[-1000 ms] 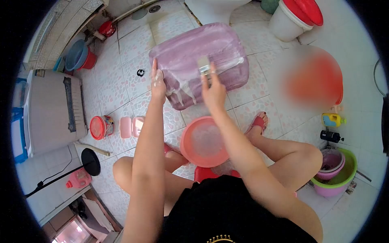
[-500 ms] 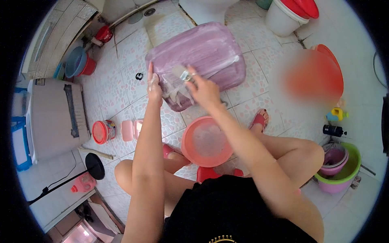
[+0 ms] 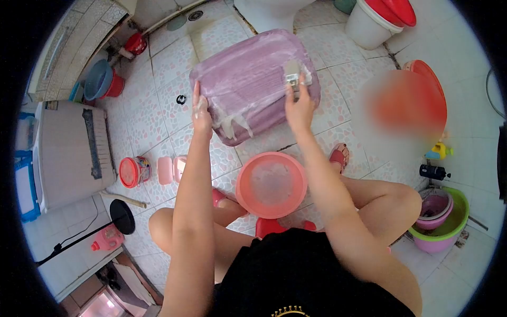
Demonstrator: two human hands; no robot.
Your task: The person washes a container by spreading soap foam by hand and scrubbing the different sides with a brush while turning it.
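Observation:
A large purple ridged plastic lid or shell (image 3: pixel 243 74), streaked with white suds, is propped in front of me; I cannot tell its exact kind. My left hand (image 3: pixel 201 116) grips its left edge, with soap on the fingers and the index finger stretched up along the side. Toward the right end of the purple surface, my right hand (image 3: pixel 300 108) is closed on a small pale scrub brush (image 3: pixel 292 68) and presses it against the shell. Thick foam (image 3: pixel 232 122) clings to the lower left corner. Between my feet stands a pink basin (image 3: pixel 272 185) with cloudy water.
A red stool (image 3: pixel 270 226) is under me. At left are a lidded bucket (image 3: pixel 128 172), an open pink soap box (image 3: pixel 166 170) and a washing machine (image 3: pixel 74 153). Nested basins (image 3: pixel 441 224) and a black bottle (image 3: pixel 433 171) stand at right. A white bucket (image 3: pixel 367 26) is behind.
My right hand has swept the brush from the lower left of the purple shell to its upper right. The left hand and the shell have stayed in place.

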